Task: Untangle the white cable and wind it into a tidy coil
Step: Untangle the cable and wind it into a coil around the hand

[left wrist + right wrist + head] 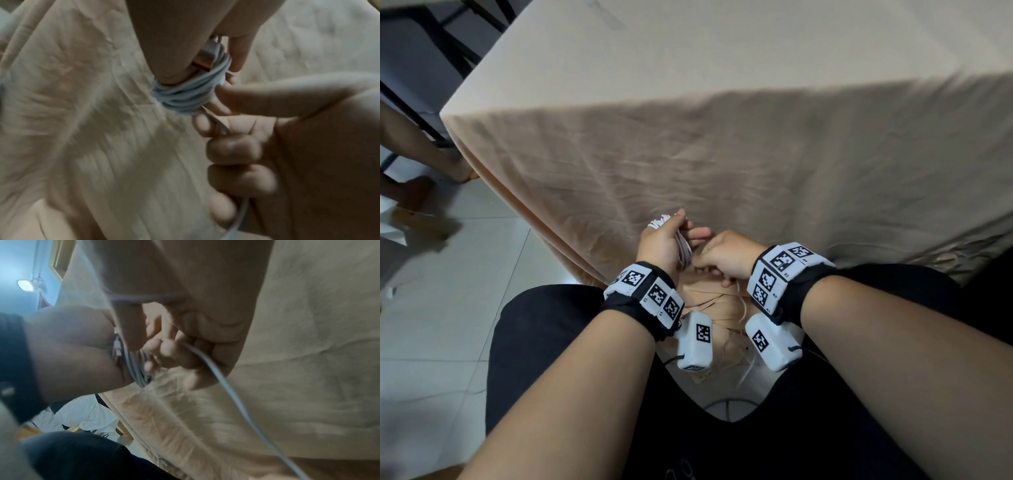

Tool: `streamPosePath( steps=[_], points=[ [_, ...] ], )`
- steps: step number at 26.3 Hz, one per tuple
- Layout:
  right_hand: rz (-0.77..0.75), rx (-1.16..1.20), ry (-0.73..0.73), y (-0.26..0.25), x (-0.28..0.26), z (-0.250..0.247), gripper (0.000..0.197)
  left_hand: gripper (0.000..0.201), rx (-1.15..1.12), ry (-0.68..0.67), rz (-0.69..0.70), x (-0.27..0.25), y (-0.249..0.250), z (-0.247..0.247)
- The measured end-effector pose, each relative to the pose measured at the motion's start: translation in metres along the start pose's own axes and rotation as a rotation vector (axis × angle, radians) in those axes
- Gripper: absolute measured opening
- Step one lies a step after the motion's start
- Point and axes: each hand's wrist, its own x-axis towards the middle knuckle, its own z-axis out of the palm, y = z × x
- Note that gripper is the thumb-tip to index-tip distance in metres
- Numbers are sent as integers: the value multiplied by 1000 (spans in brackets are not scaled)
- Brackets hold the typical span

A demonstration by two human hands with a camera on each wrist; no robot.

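The white cable (pixel 684 247) is wound in several loops around my left hand (pixel 671 240), which grips the coil (pixel 185 95) in front of the hanging tablecloth. A USB plug with an orange tongue (pixel 202 64) lies pressed under the left thumb against the coil. My right hand (pixel 717 262) sits just right of the left, fingers curled, pinching the loose strand (pixel 224 384) close to the coil (pixel 137 368). That strand runs out of the right fist and drops away below. The cable's far end is hidden.
A beige tablecloth (pixel 722 154) covers the table and hangs down its near side behind both hands. My knees in dark trousers (pixel 544 342) are below. Another person's feet (pixel 448 171) stand at the left on the tiled floor (pixel 448 308).
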Motion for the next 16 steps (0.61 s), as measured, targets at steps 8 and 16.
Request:
streamPosePath(
  steps=[8,16],
  points=[
    [62,-53,-2,-2,0,-11,13,26,214,31,134,-7,7,8],
    [-27,-118,-28,-23,-10,-7,33,27,213,58,138,-6,23,17]
  ],
)
